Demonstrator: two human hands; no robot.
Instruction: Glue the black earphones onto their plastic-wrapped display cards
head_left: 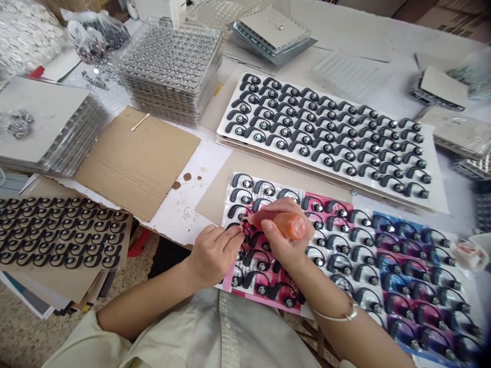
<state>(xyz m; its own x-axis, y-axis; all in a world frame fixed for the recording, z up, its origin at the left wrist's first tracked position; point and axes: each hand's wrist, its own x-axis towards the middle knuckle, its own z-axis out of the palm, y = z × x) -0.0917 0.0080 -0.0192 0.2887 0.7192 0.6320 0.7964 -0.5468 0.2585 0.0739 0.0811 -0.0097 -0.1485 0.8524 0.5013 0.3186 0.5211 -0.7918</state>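
Observation:
My right hand [286, 232] is wrapped round a small orange bottle [286, 225], its tip pointing left toward a black ear-hook part on the colourful sheet [383, 255]. My left hand [215, 253] rests at the sheet's left edge, fingers curled and pinched near the bottle's tip; what they hold, if anything, is too small to make out. The sheet carries several rows of black ear-hook parts [345, 240] with shiny round ends. A thin bracelet [341, 314] circles my right wrist.
A white board [435, 168] with more rows of ear hooks lies behind. Stacked clear trays [171, 66] stand at the back. A cardboard sheet [134, 163] with a cotton swab [140, 121] lies left of centre. Another board of black hooks [57, 232] sits at far left.

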